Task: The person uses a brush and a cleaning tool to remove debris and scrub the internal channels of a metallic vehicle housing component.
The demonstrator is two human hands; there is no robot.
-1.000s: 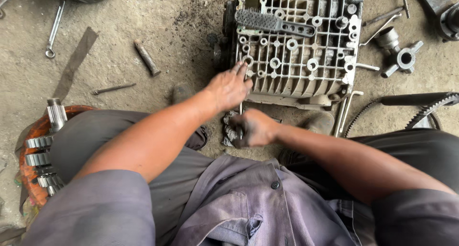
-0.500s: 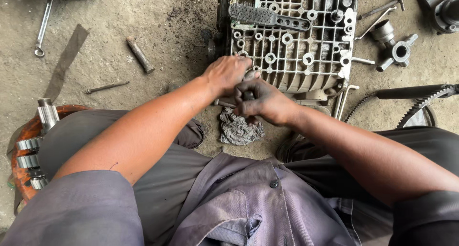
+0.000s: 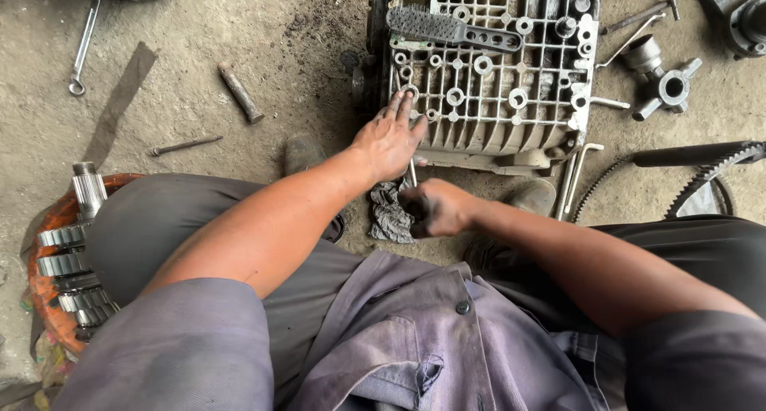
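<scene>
While the ribbed aluminium casing (image 3: 495, 68) lies flat on the dirt floor (image 3: 239, 52) far centre, my left hand (image 3: 388, 142) rests on its near-left edge, fingers spread and flat, gripping nothing. My right hand (image 3: 435, 207), just near of the casing, is closed into a fist on a thin metal rod (image 3: 412, 171) that stands up beside a grey rag (image 3: 388, 213). A wire brush (image 3: 451, 29) lies on the casing. 1 spanner (image 3: 82, 48) far left; gear shaft (image 3: 76, 251) near left.
</scene>
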